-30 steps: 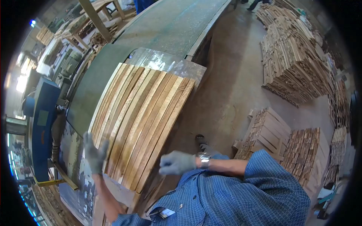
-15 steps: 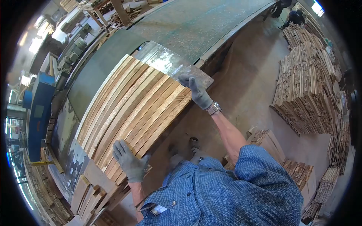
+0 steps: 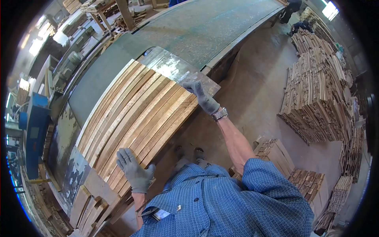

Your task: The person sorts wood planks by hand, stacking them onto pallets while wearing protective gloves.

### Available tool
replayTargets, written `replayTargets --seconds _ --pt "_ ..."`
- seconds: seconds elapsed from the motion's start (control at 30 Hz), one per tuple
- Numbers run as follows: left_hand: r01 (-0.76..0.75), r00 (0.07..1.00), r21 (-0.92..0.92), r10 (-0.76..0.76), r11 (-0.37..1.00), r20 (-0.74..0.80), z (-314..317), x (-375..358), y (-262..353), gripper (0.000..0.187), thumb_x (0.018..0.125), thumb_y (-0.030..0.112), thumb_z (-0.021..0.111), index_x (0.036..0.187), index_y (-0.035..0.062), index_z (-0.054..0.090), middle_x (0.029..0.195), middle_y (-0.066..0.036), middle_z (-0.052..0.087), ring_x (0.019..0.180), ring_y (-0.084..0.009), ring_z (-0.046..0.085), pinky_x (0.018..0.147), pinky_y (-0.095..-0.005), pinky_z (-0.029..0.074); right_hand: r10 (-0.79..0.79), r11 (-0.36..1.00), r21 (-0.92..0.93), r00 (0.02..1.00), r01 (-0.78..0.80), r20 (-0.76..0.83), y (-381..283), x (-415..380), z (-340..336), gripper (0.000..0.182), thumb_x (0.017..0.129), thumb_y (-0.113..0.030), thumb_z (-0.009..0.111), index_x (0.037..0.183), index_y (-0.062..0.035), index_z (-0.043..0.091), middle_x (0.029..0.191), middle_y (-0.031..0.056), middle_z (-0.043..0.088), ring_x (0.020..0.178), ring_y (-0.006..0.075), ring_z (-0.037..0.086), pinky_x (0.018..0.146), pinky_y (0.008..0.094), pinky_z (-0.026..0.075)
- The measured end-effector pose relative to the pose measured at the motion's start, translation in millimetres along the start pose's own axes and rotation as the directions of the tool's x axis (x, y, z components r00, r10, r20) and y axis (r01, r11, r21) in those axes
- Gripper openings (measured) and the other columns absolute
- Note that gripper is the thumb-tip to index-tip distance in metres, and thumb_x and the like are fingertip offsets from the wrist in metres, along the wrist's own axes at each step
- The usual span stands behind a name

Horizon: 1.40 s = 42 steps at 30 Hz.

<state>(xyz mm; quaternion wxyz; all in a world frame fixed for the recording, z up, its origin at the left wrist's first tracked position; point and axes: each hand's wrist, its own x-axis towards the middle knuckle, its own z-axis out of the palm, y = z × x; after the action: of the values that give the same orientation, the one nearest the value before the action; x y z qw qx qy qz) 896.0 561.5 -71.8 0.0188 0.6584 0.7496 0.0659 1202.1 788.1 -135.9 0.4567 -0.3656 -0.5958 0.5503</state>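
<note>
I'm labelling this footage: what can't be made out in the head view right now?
Head view, left hand: palm hidden by the hand's own back, over the boards.
Head view, card on the shirt: print too small.
Head view, farthest person: upper body cut off by the top edge.

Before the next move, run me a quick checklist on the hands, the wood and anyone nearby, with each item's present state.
1. Left hand resting on the wooden strips toward their near end: ok.
2. Right hand at the strips' far end: ok.
3. Right hand pressing firmly there: cannot tell.
4. Grey gloves on both hands: ok.
5. Nothing worn above the gloves: not ok; a watch shows on the right.
6. Other people well away from the strips: ok, far background.
</note>
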Motion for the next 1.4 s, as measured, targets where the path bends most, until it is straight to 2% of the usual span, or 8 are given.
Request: replayTargets --seconds 0.2,0.3,0.43,0.53,0.6,0.67,1.0,1.4 --pt "-0.02 1.0 0.004 0.02 1.0 -0.013 1 -4 -4 0.115 0.06 0.027 0.082 0.151 -0.0085 0.021 0.157 -0.032 0.02 0.149 -0.0459 0.013 0.122 -0.0527 0.01 0.01 0.999 0.052 1.0 -0.011 0.008 -2 -11 5 0.085 0.099 -0.067 0.022 0.136 0.0044 0.05 0.136 0.0149 0.053 0.132 0.0252 0.047 0.116 0.037 0.03" --pt "-0.047 0.999 -0.011 0.046 0.999 -0.015 0 -6 -7 0.115 0.058 0.026 0.081 0.151 -0.0088 0.022 0.157 -0.032 0.02 0.149 -0.046 0.013 0.122 -0.0526 0.011 -0.036 0.999 0.026 0.994 0.039 -0.105 -3 -24 10 0.078 0.102 -0.062 0.02 0.131 0.0019 0.054 0.128 0.0144 0.059 0.125 0.0234 0.053 0.112 0.0365 0.037" --pt "-0.079 0.997 -0.005 0.079 0.997 -0.018 -7 -5 -2 0.113 0.053 0.027 0.082 0.146 -0.0088 0.029 0.153 -0.031 0.026 0.146 -0.046 0.021 0.12 -0.0539 0.018 -0.021 0.982 0.183 0.992 0.043 -0.122 -6 -35 13 0.08 0.101 -0.064 0.022 0.131 0.0024 0.054 0.127 0.0133 0.059 0.123 0.0223 0.053 0.111 0.0369 0.038" --pt "-0.085 0.996 -0.005 0.085 0.996 -0.002 -23 3 6 0.107 0.051 0.027 0.083 0.14 -0.0073 0.036 0.145 -0.029 0.035 0.138 -0.0456 0.031 0.117 -0.0541 0.025 0.013 0.988 0.154 0.992 0.007 -0.129 -9 -37 12 0.079 0.101 -0.063 0.024 0.131 0.0031 0.053 0.129 0.0142 0.058 0.124 0.0235 0.054 0.112 0.0367 0.038" --pt "-0.09 0.996 -0.01 0.09 0.996 0.009 -31 13 11 0.103 0.051 0.028 0.084 0.137 -0.0063 0.039 0.14 -0.028 0.039 0.133 -0.0452 0.036 0.114 -0.0541 0.028 0.007 0.998 0.064 0.993 0.001 -0.12 -1 -35 12 0.09 0.096 -0.072 0.016 0.136 0.0017 0.049 0.133 0.0149 0.055 0.128 0.0254 0.05 0.115 0.0394 0.033" --pt "-0.21 0.977 0.052 0.212 0.976 -0.033 -34 22 17 0.103 0.05 0.03 0.086 0.135 -0.0045 0.04 0.132 -0.025 0.043 0.126 -0.044 0.04 0.111 -0.0531 0.032 -0.021 0.999 0.045 0.992 0.027 -0.127 1 -35 12 0.088 0.097 -0.07 0.017 0.136 0.0016 0.049 0.133 0.0148 0.055 0.128 0.0254 0.05 0.114 0.0393 0.034" --pt "-0.218 0.975 0.028 0.219 0.976 -0.032 -27 31 16 0.108 0.047 0.033 0.087 0.135 -0.0059 0.039 0.126 -0.022 0.046 0.117 -0.0408 0.044 0.104 -0.0504 0.037 -0.173 0.973 -0.172 0.979 0.153 -0.107 7 -34 10 0.064 0.106 -0.05 0.024 0.133 0.0009 0.051 0.129 0.0158 0.057 0.123 0.0241 0.055 0.11 0.0364 0.04" --pt "-0.226 0.973 0.035 0.224 0.973 0.052 -29 38 16 0.117 0.041 0.036 0.086 0.137 -0.0064 0.035 0.121 -0.021 0.045 0.112 -0.038 0.045 0.101 -0.0474 0.037 -0.103 0.989 -0.116 0.993 0.096 -0.051 -9 -36 8 0.069 0.105 -0.055 0.025 0.133 0.0019 0.052 0.13 0.0141 0.058 0.123 0.0239 0.055 0.108 0.0368 0.04"
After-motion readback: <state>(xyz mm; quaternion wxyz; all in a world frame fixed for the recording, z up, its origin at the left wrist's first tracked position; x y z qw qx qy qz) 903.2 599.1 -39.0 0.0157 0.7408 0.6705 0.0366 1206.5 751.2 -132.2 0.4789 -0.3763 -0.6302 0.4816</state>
